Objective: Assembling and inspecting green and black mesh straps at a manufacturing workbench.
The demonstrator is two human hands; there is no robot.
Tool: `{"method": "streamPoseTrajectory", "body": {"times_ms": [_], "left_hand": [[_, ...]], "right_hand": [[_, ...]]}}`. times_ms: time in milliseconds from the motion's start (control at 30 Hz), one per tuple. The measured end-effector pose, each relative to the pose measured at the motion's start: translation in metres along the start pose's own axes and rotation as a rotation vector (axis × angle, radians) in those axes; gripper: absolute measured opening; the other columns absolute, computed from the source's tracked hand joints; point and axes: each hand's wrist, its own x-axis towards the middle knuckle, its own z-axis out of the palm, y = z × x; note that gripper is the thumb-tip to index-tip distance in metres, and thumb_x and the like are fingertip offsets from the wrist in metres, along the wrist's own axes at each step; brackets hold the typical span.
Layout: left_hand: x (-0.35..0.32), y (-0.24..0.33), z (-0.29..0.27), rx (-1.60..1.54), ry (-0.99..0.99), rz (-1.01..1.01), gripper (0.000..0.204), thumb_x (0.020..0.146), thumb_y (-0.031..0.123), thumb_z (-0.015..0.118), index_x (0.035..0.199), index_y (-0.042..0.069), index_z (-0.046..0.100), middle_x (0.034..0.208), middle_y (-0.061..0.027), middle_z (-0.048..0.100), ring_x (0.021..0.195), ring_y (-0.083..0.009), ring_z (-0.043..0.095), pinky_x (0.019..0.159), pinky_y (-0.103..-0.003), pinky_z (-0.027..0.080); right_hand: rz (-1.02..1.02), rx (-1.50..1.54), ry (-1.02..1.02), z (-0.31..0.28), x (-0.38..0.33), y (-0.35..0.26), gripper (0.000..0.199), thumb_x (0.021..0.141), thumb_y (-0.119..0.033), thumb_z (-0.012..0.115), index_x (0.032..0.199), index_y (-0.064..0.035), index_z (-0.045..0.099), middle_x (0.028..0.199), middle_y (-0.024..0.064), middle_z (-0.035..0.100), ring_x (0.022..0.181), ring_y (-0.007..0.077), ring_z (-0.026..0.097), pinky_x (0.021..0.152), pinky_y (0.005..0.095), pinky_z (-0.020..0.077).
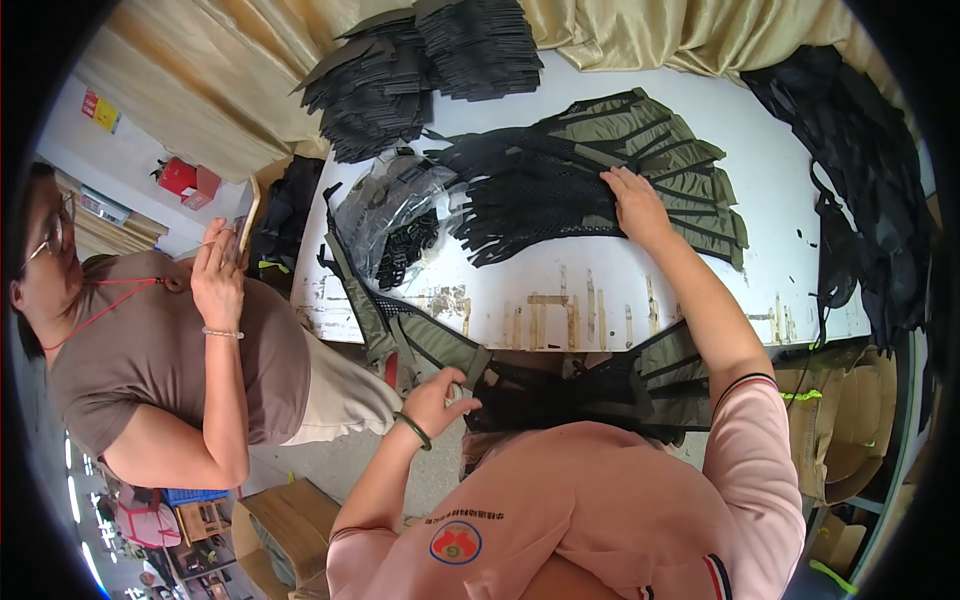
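Right hand presses flat and open on one olive vest atop the surface; left hand grips a second vest at the edge.

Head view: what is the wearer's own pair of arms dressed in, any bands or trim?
Both forearms bare. Left hand has a dark green band at the wrist. Right hand wears nothing; its arm's pink short sleeve ends in a dark-striped cuff.

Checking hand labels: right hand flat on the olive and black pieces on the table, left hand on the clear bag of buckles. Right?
Not quite. In the head view the left hand grips an olive strap piece at the table edge, not the bag. The right hand is as stated.
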Motion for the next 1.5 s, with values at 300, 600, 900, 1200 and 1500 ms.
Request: {"method": "streamPoseTrajectory", "body": {"times_ms": [300,600,900,1200,1500], "left_hand": [[0.106,0.057,-0.024,-0.045,0.683,0.491,0.036,0.076,0.012,0.068,0.109,0.006,0.055,0.102,-0.0136,0.054,0.095,-0.0318,0.052,0.083,-0.038,0.042],[0.173,0.041,0.001,0.215,0.504,0.585,0.046,0.069,0.013,0.072,0.111,0.012,0.055,0.103,-0.0094,0.054,0.102,-0.0301,0.049,0.088,-0.042,0.036],[0.182,0.029,0.010,0.507,0.366,0.579,0.019,0.071,0.017,0.069,0.089,0.014,0.064,0.084,-0.0031,0.049,0.088,-0.0244,0.047,0.077,-0.037,0.034],[0.148,0.033,-0.011,-0.467,-0.355,-0.020,0.011,0.088,0.014,0.058,0.091,0.004,0.064,0.069,-0.0042,0.064,0.053,-0.0134,0.057,0.048,-0.024,0.043],[0.122,0.009,-0.006,-0.719,-0.129,-0.042,0.010,0.088,0.006,0.056,0.096,0.001,0.057,0.076,-0.0055,0.065,0.057,-0.0104,0.060,0.050,-0.021,0.045]], "right_hand": [[-0.176,-0.154,-0.049,-0.046,0.010,-0.043,0.030,0.075,-0.003,0.055,0.104,-0.0077,0.062,0.080,0.0055,0.058,0.081,0.0230,0.056,0.100,0.0432,0.0353],[0.031,0.086,-0.350,-0.081,-0.097,-0.084,0.034,0.075,-0.007,0.059,0.110,-0.0052,0.060,0.092,0.0092,0.060,0.091,0.0256,0.056,0.097,0.0453,0.0361],[0.334,0.243,-0.387,-0.074,-0.147,-0.092,0.046,0.081,-0.017,0.065,0.124,-0.0079,0.053,0.136,0.0167,0.043,0.128,0.0360,0.036,0.102,0.0453,0.0327],[0.315,0.348,-0.478,-0.082,-0.139,-0.064,0.042,0.080,-0.015,0.066,0.120,-0.0084,0.057,0.134,0.0113,0.047,0.129,0.0301,0.038,0.103,0.0442,0.0315],[0.255,0.265,-0.364,-0.082,-0.101,-0.094,0.039,0.075,-0.008,0.067,0.112,-0.0040,0.059,0.120,0.0158,0.056,0.115,0.0310,0.050,0.095,0.0420,0.0400]]}}
